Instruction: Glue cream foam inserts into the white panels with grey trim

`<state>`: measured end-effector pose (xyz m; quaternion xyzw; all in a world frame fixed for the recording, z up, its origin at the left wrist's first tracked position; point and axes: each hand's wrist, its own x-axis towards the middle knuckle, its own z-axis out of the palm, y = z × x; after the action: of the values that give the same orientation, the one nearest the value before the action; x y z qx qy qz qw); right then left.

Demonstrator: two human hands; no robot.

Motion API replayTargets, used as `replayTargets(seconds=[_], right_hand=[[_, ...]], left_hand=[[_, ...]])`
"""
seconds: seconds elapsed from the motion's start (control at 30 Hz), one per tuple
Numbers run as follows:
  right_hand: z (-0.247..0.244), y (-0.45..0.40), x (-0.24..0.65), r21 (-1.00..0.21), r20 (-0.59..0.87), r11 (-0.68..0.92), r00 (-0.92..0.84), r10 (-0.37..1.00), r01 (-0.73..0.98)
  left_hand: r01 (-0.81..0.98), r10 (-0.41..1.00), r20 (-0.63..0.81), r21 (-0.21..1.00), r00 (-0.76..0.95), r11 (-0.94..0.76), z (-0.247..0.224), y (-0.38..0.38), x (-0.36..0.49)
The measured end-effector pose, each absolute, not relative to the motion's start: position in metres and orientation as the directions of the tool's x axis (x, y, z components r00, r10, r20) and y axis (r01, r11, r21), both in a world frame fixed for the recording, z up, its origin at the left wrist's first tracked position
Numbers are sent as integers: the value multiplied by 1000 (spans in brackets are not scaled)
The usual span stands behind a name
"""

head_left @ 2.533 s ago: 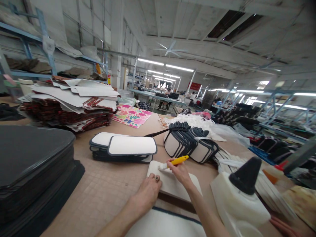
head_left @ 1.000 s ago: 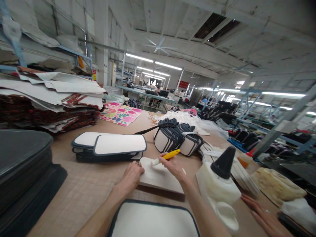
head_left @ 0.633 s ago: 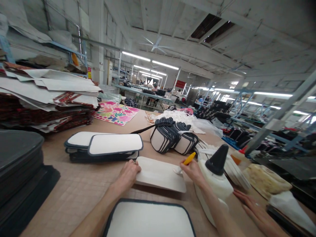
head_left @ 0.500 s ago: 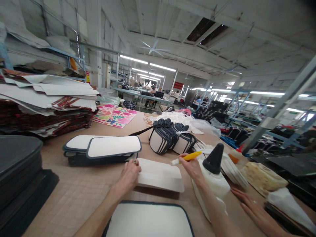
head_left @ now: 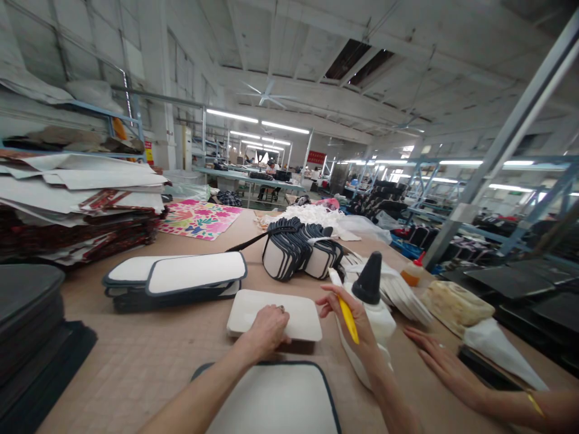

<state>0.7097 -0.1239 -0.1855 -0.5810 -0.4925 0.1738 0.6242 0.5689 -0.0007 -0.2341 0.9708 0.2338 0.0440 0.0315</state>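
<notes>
A white rectangular panel [head_left: 244, 307] with rounded corners lies in front of me. My left hand [head_left: 270, 325] is closed at its near edge, fingers curled over the top and thumb low at the front. Just right of the panel, my right hand [head_left: 346, 307] holds a yellow-handled brush [head_left: 348, 319], its white end up and the handle slanting down across the palm. Behind that hand stands a white bottle [head_left: 382, 322] with a black cone top [head_left: 370, 280]. Nearest me lies a dark-edged white panel [head_left: 275, 398], partly covered by my left forearm.
Dark-edged panels [head_left: 196, 274] are stacked at left, and bundled ones [head_left: 289, 250] stand behind. Another person's hand [head_left: 446, 361] rests on the table at right, near a yellowish block [head_left: 456, 304]. Dark sheets [head_left: 27, 325] and a tall stack of sheets [head_left: 81, 199] fill the left side.
My left hand has shifted from the panel's left edge to its near edge. My right hand has turned the brush from nearly level to upright, white end up. The view has swung slightly right.
</notes>
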Motion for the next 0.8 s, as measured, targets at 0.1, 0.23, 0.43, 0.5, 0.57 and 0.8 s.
replayTargets(seconds=[0.1, 0.23, 0.43, 0.5, 0.57, 0.8], right_hand=[[-195, -127, 713, -894, 396, 228, 444, 804, 385], [-217, -123, 719, -793, 414, 146, 347, 841, 592], [-237, -91, 738, -465, 489, 14, 243, 838, 885], [-230, -81, 739, -460, 477, 22, 226, 849, 888], [-214, -77, 732, -449, 480, 43, 200, 854, 892], [-120, -108, 678, -543, 642, 211, 239, 729, 813]], left_hand=[[447, 449, 36, 58, 893, -893, -233, 4, 574], [428, 430, 57, 53, 901, -902, -229, 3, 573], [413, 430, 154, 128, 890, -902, -222, -1, 555], [418, 447, 204, 173, 871, -892, -219, 3, 545], [427, 480, 280, 232, 831, -874, -213, 11, 529], [438, 694, 499, 542, 519, -717, -172, 43, 432]])
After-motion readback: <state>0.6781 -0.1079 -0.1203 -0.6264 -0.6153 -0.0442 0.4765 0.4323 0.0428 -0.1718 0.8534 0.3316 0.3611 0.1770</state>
